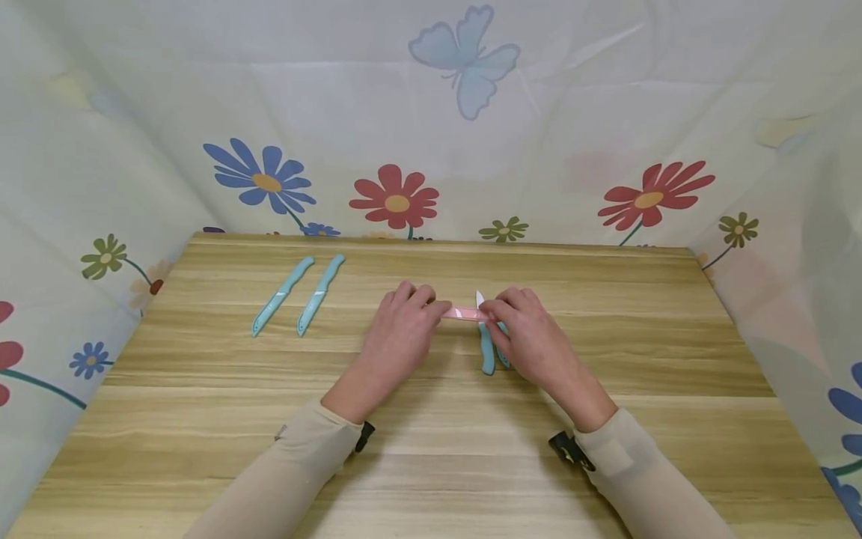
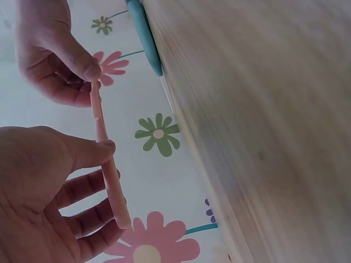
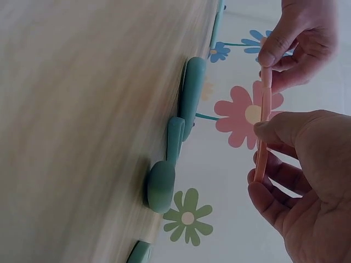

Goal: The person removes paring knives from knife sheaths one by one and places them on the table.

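Behind the pink knife (image 1: 469, 314) hangs a flowered cloth (image 1: 323, 90), and below it spreads your wooden counter (image 1: 431, 479). Your left hand (image 1: 404, 329) is at the left end of the pink knife, and your right hand (image 1: 535, 344) is at its right end.

Well apart to the left of the pink knife lie two covered blue knives, an outer one (image 1: 281, 297) and an inner one (image 1: 320, 296). They are nearly parallel, handles pointing away from you, probably to keep them tidy and separate.

The pink knife itself is in the air, crosswise between your hands. I see no bare blade on it, so I judge that it sits inside its cover. The grip at both ends probably keeps it steady and lets you control each end.

Under the right end of the pink knife, on the counter, lies an uncovered blue knife (image 1: 487, 348). Beside it is a blue piece (image 1: 503, 355), partly hidden by your right hand; its whole shape I cannot tell.

The fingers of your left hand (image 2: 96, 211) grasp the thicker end, thumb against one side, the gap only as wide as the handle. The fingers of your right hand (image 3: 288, 175) pinch the thinner end, also with a narrow gap.
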`<action>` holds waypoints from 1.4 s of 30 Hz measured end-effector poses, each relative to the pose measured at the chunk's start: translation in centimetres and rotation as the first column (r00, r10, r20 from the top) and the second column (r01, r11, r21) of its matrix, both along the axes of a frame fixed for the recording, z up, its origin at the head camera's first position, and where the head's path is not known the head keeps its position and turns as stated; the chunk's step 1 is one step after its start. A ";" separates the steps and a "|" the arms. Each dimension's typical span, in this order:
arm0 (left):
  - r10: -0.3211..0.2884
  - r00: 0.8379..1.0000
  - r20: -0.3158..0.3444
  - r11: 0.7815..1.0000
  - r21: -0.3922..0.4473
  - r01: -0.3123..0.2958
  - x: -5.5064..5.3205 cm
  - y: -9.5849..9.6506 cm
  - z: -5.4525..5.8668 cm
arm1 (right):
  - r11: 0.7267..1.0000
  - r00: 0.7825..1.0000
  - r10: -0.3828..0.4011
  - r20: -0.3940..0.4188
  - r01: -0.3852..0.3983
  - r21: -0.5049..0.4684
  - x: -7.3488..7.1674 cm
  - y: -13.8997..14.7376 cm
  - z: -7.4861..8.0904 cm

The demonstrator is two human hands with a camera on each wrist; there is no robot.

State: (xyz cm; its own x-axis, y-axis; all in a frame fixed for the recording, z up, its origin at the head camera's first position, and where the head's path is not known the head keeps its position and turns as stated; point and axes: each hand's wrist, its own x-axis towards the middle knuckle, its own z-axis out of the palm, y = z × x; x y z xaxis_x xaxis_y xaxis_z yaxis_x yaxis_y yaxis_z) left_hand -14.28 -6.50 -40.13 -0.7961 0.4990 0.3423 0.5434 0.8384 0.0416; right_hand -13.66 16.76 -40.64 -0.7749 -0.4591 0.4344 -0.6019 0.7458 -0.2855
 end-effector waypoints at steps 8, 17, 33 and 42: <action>0.007 1.000 -0.002 1.000 0.000 -0.007 0.0 0.0 0.0 | 1.000 1.000 0.004 -0.015 -0.004 0.019 -0.1 0.0 0.1; 0.016 1.000 -0.017 1.000 -0.012 -0.016 0.2 0.2 0.1 | 0.996 0.999 -0.012 -0.051 0.017 0.088 0.1 -0.2 0.3; -0.014 0.999 -0.050 1.000 -0.016 0.013 1.3 0.7 0.6 | 0.985 0.994 -0.001 -0.114 0.020 0.170 1.0 -1.4 0.6; -0.017 0.998 -0.052 1.000 -0.001 0.017 1.5 0.8 0.6 | 0.986 0.994 0.011 -0.108 0.007 0.164 1.1 -1.5 0.5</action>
